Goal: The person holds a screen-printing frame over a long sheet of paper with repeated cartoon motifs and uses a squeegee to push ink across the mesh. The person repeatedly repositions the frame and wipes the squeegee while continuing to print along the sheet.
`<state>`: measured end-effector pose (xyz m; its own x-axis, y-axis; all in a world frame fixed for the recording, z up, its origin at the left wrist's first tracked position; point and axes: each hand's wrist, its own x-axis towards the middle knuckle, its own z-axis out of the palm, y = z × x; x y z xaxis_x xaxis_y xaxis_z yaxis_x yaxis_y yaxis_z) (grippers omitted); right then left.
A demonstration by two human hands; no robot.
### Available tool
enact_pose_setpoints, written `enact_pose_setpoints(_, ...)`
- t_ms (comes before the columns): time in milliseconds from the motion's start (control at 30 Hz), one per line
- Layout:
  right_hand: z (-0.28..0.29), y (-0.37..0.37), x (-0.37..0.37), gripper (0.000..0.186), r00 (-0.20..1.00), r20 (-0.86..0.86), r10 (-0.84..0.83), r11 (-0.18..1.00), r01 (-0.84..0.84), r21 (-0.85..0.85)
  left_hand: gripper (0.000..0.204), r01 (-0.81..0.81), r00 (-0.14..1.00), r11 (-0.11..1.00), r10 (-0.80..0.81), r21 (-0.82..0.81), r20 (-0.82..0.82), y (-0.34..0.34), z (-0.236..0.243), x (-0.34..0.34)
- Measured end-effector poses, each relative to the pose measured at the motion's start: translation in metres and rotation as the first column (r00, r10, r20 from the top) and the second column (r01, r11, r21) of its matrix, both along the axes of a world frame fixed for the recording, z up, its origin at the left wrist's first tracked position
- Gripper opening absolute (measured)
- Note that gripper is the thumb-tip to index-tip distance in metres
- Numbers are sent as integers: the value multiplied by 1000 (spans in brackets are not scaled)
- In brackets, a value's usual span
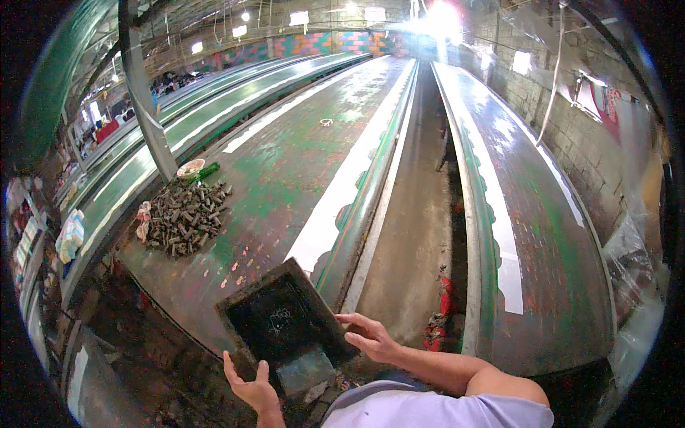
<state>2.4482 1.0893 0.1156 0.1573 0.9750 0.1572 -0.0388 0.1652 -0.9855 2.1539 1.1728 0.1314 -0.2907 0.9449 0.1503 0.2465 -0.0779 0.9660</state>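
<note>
- Left hand (251, 385), fingers spread, by the near-left edge of the frame (275, 335).
- Right hand (371, 337) at its right edge; cannot tell if gripping.
- Frame between them, long axis far-left to near-right, pale mark (280, 321) illegible.
- Surface (285, 192) long, paint-stained.
- Far wall (300, 45) multicoloured.

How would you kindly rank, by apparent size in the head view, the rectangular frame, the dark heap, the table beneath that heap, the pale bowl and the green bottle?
1. Table
2. Rectangular frame, though nearness to the camera enlarges it
3. Dark heap
4. Pale bowl and green bottle: too alike to rank
</note>
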Motion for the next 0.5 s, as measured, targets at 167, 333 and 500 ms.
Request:
enact_pose_setpoints(167,14,51,8,51,994,-67,86,996,-88,-20,94,22,999,998,-20,50,-25,39,7,-4)
enact_pose_setpoints(333,18,117,22,53,966,-15,258,961,-259,-102,93,-124,989,992,120,34,89,59,3,-4)
enact_pose_setpoints(500,11,187,36,52,941,-28,337,937,-338,-86,92,-249,968,963,245,103,53,77,6,16)
